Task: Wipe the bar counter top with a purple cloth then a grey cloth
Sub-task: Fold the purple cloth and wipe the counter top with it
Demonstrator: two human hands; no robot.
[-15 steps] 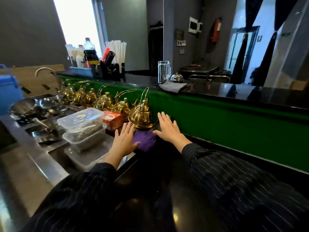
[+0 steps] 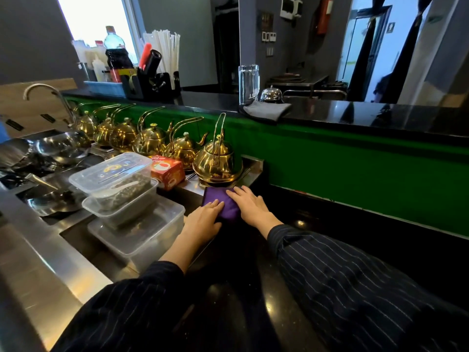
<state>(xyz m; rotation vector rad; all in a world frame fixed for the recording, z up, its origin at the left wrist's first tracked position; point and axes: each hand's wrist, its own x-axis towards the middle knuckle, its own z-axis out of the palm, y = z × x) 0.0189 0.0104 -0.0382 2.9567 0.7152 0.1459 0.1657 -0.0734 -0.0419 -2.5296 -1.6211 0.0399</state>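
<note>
A folded purple cloth (image 2: 220,202) lies flat on the black lower counter (image 2: 299,224), just in front of the nearest gold teapot (image 2: 215,161). My left hand (image 2: 204,218) presses on the cloth's left edge, fingers stretched flat. On the cloth's right part rests my right hand (image 2: 250,204), also flat with fingers spread. A folded grey cloth (image 2: 266,110) hangs over the front edge of the raised black bar top (image 2: 380,115), beside a glass mug (image 2: 248,83).
A row of gold teapots (image 2: 149,138) lines the green wall. Stacked clear plastic containers (image 2: 119,189) and a red tea box (image 2: 167,171) sit left of the cloth, over a steel sink area with pans (image 2: 61,146). A silver bell (image 2: 271,94) and a caddy of straws (image 2: 152,72) stand on the bar top.
Both hands have slid toward me along the counter, dragging the purple cloth away from the teapot. More of the cloth shows between them.
</note>
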